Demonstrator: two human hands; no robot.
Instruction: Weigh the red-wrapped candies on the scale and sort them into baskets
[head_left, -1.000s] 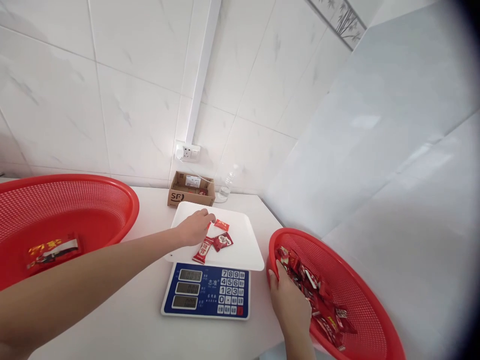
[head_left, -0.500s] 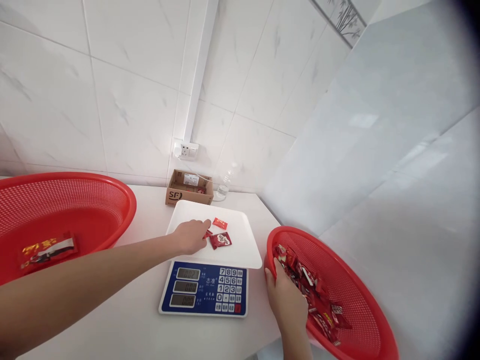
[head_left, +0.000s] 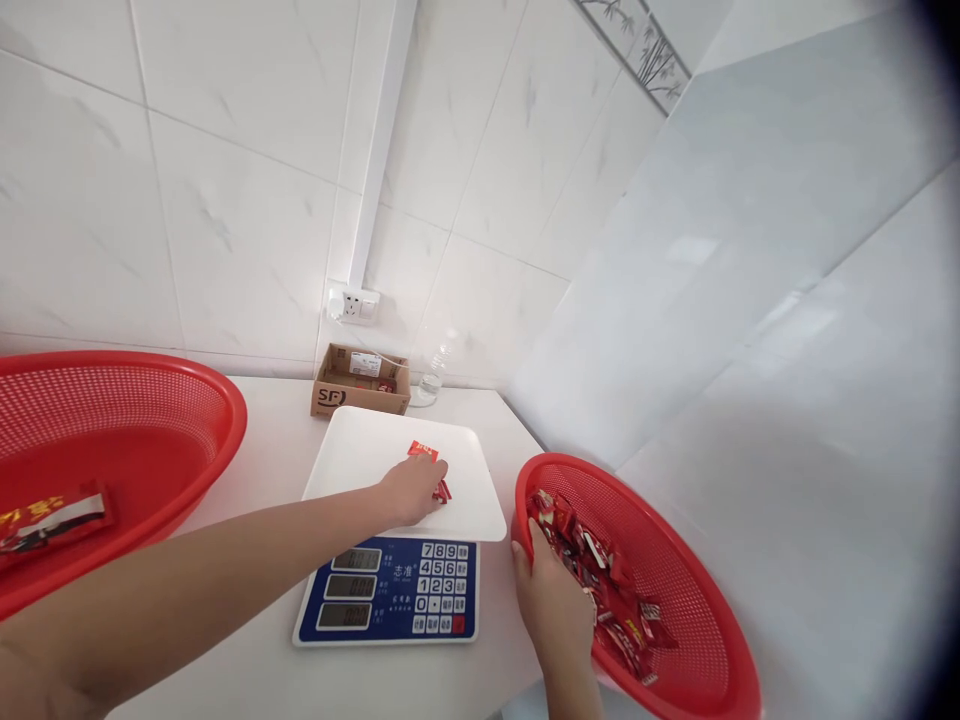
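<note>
The left hand [head_left: 411, 490] curls its grip down over a red snack packet [head_left: 443, 491] on the white scale pan [head_left: 352, 460], pinning it flat; whether it pinches it I cannot tell. Another packet [head_left: 422, 451] lies just beyond its fingertips. The right hand [head_left: 551, 600] rests, grip loosely spread, on the packet heap [head_left: 615, 600] in the red mesh basket [head_left: 675, 555]. Well left of the left grip, a second red basket [head_left: 150, 430] holds one larger packet [head_left: 49, 512].

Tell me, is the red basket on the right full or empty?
Partly full: red candy packets lie along the bottom of the right basket, but much of its mesh wall shows bare.
</note>
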